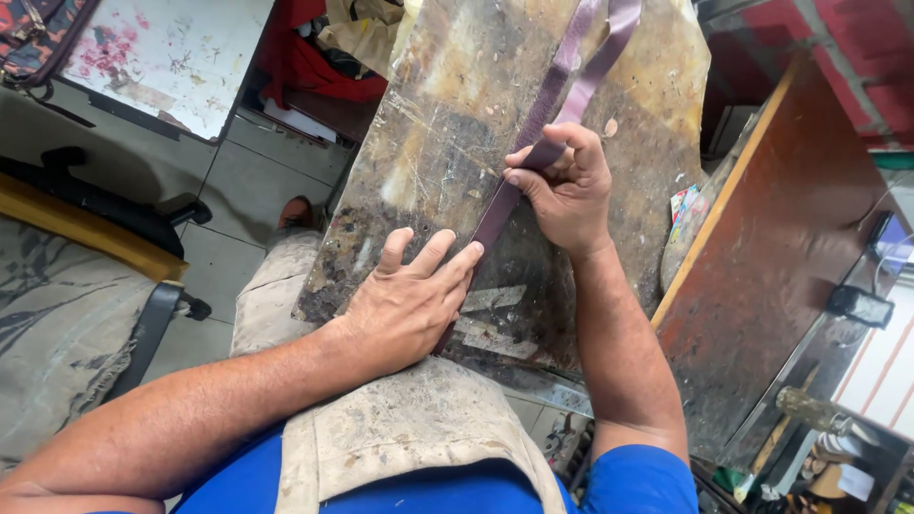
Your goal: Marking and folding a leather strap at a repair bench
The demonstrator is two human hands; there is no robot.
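Purple leather strap (533, 162) mid-frame on scarred board (428, 143), my left hand (409, 305) flat, open, pressing; right hand (566, 186) pinched shut around it.

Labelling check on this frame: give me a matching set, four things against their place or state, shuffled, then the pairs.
1. left hand
2. right hand
3. purple strap
4. work board

A. scratched and stained, resting on the lap
B. flat, pressing the strap's near end
C. doubled, running up the board
D. pinching the strap farther up

Pairs: 1-B, 2-D, 3-C, 4-A
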